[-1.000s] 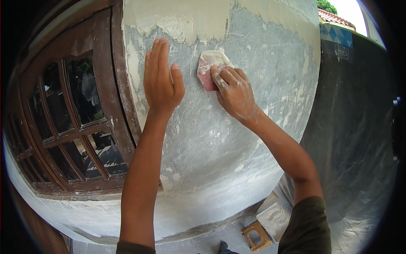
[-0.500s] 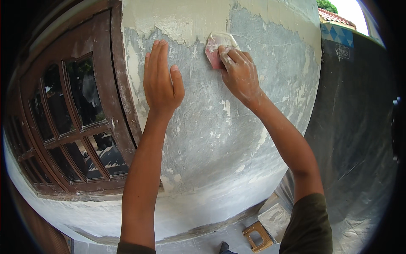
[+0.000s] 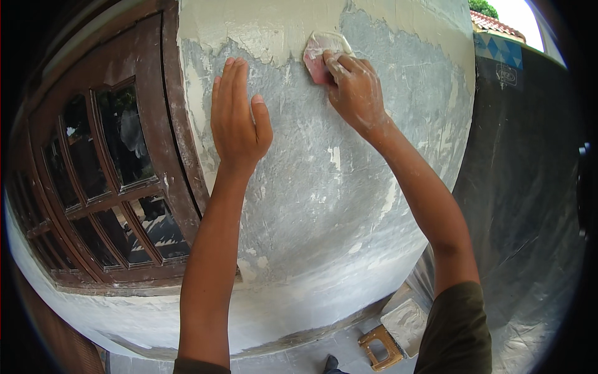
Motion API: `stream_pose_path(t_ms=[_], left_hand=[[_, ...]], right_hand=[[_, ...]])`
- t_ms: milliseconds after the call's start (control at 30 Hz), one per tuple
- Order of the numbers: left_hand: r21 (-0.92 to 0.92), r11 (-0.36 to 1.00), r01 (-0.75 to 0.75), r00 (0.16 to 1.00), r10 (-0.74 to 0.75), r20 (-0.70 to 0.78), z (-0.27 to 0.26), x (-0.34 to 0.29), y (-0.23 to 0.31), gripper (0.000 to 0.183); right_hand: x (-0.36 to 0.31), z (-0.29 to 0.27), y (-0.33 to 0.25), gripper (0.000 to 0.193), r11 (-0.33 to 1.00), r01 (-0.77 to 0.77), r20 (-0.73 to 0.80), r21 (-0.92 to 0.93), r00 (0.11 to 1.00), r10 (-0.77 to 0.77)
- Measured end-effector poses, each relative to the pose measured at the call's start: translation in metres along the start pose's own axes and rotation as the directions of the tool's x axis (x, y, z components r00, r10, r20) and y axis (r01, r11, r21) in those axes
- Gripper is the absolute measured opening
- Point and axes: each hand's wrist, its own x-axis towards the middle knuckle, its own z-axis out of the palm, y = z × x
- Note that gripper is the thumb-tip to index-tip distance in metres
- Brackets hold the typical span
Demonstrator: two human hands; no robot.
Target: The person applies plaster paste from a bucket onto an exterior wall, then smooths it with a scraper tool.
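Note:
My right hand [image 3: 359, 93] grips a pinkish flat spreader [image 3: 317, 58] by its lower right side. Cream-coloured paste coats its upper edge, which lies at the ragged border between cream filler and bare grey wall. White smears cover my right thumb and knuckles. Flat against the wall [image 3: 299, 199], my left hand [image 3: 240, 115] has its fingers stretched upward and thumb apart, holding nothing. It sits close to the brown window frame. Above both hands the wall carries a wet-looking cream layer [image 3: 261, 25]; below, the surface is grey with pale flaking patches.
A brown wooden window [image 3: 103, 181] with glass panes takes up the left. Dark plastic sheeting [image 3: 529, 168] hangs at the right. On the floor stand a brown stool [image 3: 381, 349] and a paste-smeared pale board or lid [image 3: 406, 324]. A dark shoe tip [image 3: 331, 361] shows below.
My right hand has slid the spreader upward along the wall, into the lower edge of the cream layer. My left hand remains in nearly the same place.

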Motion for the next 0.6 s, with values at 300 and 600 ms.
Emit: stream_pose_path(t_ms=[300,600], left_hand=[[0.013,1.0,0.006,1.0,-0.006,0.004,-0.002,0.0,0.0,0.052],[-0.005,1.0,0.006,1.0,-0.006,-0.004,-0.004,-0.001,-0.002,0.051]], right_hand=[[0.035,-0.025,-0.005,0.036,0.98,-0.061,-0.101,0.189,0.992,0.081],[-0.016,-0.002,-0.031,0.039,0.999,-0.004,0.016,0.042,1.0,0.003]])
